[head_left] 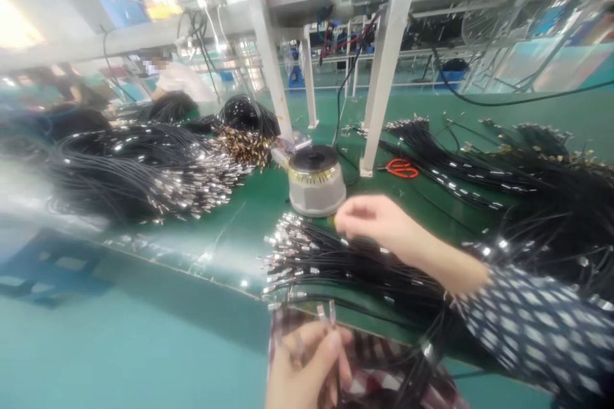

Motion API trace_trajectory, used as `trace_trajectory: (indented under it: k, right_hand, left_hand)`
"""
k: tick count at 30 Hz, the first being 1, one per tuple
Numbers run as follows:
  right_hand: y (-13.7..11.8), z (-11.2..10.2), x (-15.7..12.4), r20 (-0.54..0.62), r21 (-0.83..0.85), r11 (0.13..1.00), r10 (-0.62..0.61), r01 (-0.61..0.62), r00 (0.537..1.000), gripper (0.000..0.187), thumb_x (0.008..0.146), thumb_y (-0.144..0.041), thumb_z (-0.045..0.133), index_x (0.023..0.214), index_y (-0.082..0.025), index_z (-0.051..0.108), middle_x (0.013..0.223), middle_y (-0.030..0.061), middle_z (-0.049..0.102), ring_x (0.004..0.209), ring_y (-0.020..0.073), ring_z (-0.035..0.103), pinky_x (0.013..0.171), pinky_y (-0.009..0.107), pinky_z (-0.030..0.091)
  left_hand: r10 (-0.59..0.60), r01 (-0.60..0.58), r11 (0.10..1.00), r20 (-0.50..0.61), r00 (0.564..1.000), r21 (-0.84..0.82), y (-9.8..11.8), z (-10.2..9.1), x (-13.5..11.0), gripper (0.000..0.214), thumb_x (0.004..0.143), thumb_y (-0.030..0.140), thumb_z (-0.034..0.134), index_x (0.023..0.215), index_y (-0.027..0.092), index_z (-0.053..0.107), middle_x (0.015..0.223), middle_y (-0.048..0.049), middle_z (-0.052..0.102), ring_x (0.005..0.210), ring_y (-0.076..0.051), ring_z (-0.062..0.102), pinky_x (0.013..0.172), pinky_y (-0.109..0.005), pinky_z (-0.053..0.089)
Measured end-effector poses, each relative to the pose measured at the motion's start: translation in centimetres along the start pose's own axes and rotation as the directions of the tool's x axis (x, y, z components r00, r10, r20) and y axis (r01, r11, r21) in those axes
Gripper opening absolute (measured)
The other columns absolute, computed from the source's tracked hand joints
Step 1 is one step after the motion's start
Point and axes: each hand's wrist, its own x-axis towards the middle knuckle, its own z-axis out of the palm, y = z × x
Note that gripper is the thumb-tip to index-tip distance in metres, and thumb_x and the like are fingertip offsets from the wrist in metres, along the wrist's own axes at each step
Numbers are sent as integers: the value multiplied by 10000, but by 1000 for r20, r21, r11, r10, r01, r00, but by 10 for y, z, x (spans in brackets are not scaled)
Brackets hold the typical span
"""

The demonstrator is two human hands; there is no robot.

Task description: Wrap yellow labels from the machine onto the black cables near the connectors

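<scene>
Near the table's front edge my left hand (309, 361) is closed around black cables, with two silvery cable ends (326, 313) standing up past the thumb and index finger. My right hand (367, 216) reaches over the table, fingers pinched together. A small yellow spot shows at its fingertips, too blurred to name. Just left of and behind that hand stands a round white dispenser (316, 192) with a black top and yellow tabs around its upper rim. Under the right hand lies a bundle of black cables (350, 262), its silvery ends pointing left.
Another big cable heap (125, 166) lies on the left, and more cables (566, 185) cover the right. Orange-handled scissors (401, 168) rest by a white shelf leg (386, 70). A person in white (185, 80) sits at the far left. A blue crate (52, 268) is below the table edge.
</scene>
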Motion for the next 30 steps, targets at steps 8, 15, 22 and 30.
trace_trajectory:
  k: [8, 15, 22, 30]
  right_hand:
    - [26, 17, -82, 311, 274, 918, 197, -286, 930, 312, 706, -387, 775, 676, -116, 623, 641, -5, 576, 611, 104, 477, 614, 241, 380]
    - [16, 21, -83, 340, 287, 926, 142, -247, 930, 310, 730, -389, 760, 692, -124, 603, 673, 36, 633, 653, 153, 546, 662, 294, 433]
    - [16, 22, -84, 341, 270, 934, 133, -233, 930, 318, 756, -415, 734, 676, -147, 581, 653, 35, 657, 652, 164, 582, 669, 307, 461]
    - [16, 23, -83, 349, 281, 935, 109, -215, 931, 313, 775, -406, 722, 689, -136, 589, 667, 49, 659, 658, 172, 595, 677, 319, 470]
  left_hand:
    - [-14, 17, 998, 50, 999, -59, 11, 10, -14, 410, 641, 495, 808, 758, 110, 732, 496, -4, 543, 438, -59, 395, 442, -172, 245]
    - [-57, 69, 993, 112, 992, -99, 14, 12, -21, 311, 742, 442, 745, 748, 134, 706, 510, 7, 509, 473, -66, 365, 471, -195, 241]
    - [-59, 73, 993, 139, 989, -98, 15, 11, -22, 269, 771, 399, 723, 735, 133, 696, 513, 7, 501, 487, -81, 374, 488, -208, 266]
    - [-67, 89, 988, 163, 984, -130, 16, 14, -24, 254, 789, 375, 706, 723, 131, 686, 502, 13, 483, 482, -75, 355, 491, -215, 251]
